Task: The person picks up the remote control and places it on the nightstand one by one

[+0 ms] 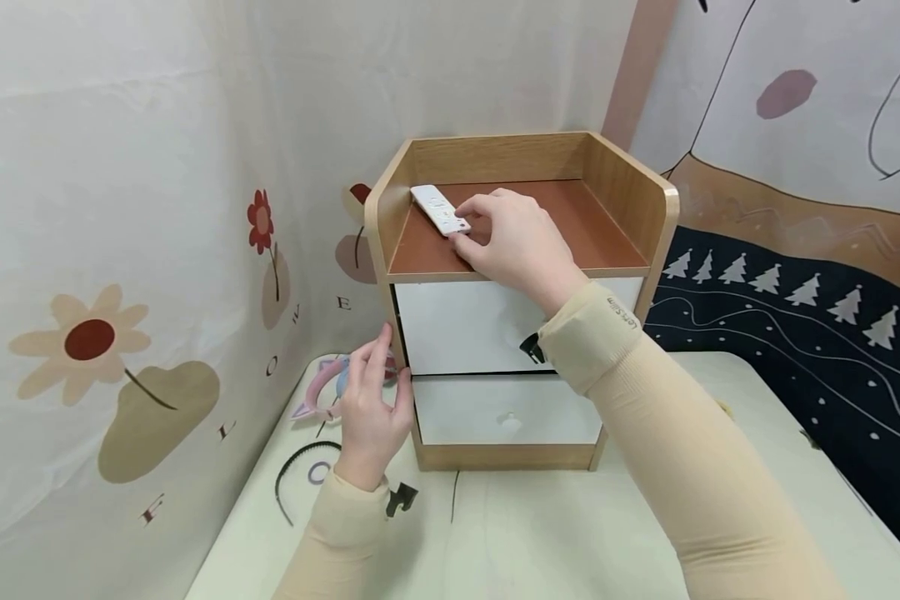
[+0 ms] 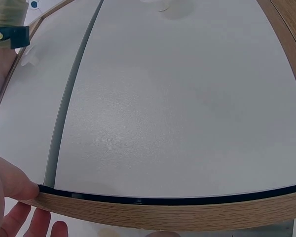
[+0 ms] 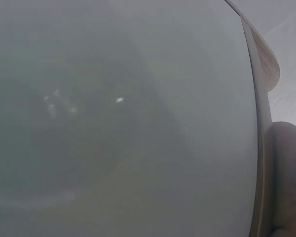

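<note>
The left edge of the cabinet (image 1: pixel 468 329) is pinched by the left hand (image 1: pixel 375 410). At the top's left, the remote (image 1: pixel 435 205) is pinched at one end by the right hand (image 1: pixel 516 237) and, held only there, could be tipped or dropped. On the cloth (image 1: pixel 172 225), "FLOWE" is read; on the right cuff (image 1: pixel 591 335), apparently "Let's Slim".

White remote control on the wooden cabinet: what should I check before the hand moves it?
1. White remote control on the brown shelf: ok, near its left wall.
2. Right hand there: ok, fingers at the remote's near end.
3. Firm grip: cannot tell.
4. Left hand touching the wooden cabinet: ok, at its left side.
5. Drawer fronts closed: ok, both look shut.
6. Remote visible from the right wrist: not ok.
</note>
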A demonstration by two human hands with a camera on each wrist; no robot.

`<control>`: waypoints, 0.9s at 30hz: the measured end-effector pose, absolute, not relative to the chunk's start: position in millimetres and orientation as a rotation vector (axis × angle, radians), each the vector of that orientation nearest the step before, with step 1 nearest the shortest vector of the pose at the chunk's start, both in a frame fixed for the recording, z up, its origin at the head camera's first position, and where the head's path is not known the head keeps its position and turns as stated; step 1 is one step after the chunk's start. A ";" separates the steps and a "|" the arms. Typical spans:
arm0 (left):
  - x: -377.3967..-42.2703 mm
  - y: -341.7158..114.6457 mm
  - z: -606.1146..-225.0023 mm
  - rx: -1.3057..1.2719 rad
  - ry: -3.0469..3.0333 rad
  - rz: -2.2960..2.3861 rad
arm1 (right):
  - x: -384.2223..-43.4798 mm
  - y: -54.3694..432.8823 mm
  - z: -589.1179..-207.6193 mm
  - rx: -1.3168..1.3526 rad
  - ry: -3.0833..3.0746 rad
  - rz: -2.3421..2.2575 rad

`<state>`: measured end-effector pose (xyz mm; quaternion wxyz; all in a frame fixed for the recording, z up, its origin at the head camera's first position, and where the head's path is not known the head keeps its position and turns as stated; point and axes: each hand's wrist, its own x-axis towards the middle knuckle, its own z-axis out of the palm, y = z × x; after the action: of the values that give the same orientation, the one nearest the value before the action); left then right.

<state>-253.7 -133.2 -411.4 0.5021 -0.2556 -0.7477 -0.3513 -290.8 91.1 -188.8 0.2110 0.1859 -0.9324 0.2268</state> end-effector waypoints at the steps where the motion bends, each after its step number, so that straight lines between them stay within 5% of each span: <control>1: -253.4 -133.5 -411.2 -0.615 -1.806 -0.849 | -289.0 92.1 -190.0 0.532 -2.562 0.637; 19: -253.7 -134.0 -412.6 -0.602 -1.803 -0.830 | -244.4 137.6 -244.5 0.947 -1.908 0.926; 27: -255.8 -133.4 -413.8 -0.607 -1.788 -0.814 | -220.8 171.5 -288.9 0.915 -1.798 0.812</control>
<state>-255.8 -133.4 -413.8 0.5166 -0.2526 -0.7445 -0.3391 -220.8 171.5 -288.9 0.4647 0.3724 -0.7321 0.3308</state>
